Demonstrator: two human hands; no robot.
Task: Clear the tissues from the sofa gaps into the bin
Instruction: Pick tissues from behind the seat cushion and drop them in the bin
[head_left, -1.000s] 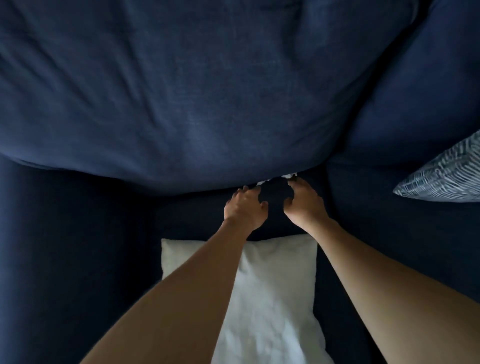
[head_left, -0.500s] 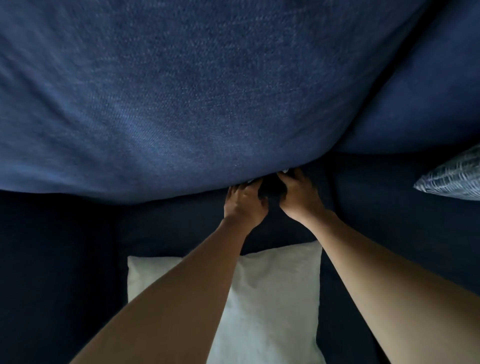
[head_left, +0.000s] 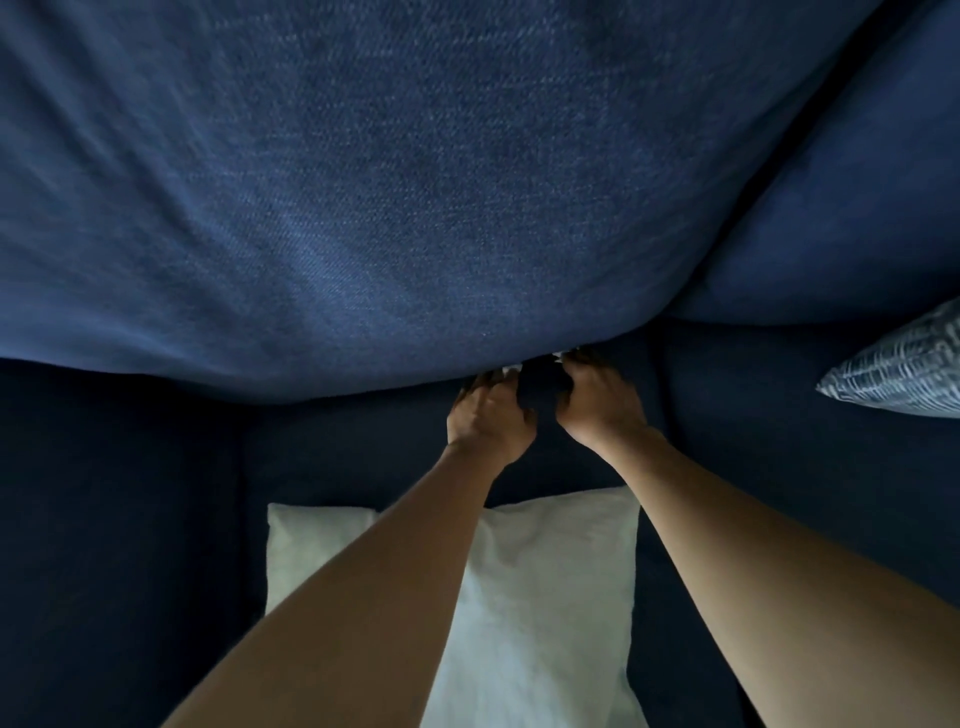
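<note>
Digging step, head view: tissues (head_left: 511, 369) are being worked out of the gap between the back cushion (head_left: 363, 208) and the seat (head_left: 337, 452). Nothing is being carried away, and no bin is being shown.
Tissues: only white scraps are showing at the cushion's lower edge, one by the left fingertips and a second scrap (head_left: 560, 356) by the right. The rest is being hidden by the gap.
Left hand (head_left: 491, 415): it is being held knuckles-up on the seat, with its fingers curled toward the gap. The tips are being lost in shadow beside the scrap, so a pinch cannot be told.
Right hand (head_left: 597, 405): it is being held just beside the left, fingers curled, tips at the cushion's edge. Whether anything is being gripped cannot be told.
Next move, judged: a firm pinch on each scrap is being called for, then a slow pull toward the body so the paper is not being torn.
Nearby: a white pillow (head_left: 545, 597) is being crossed by both forearms, and a patterned cushion (head_left: 904, 374) is lying at the far right.
</note>
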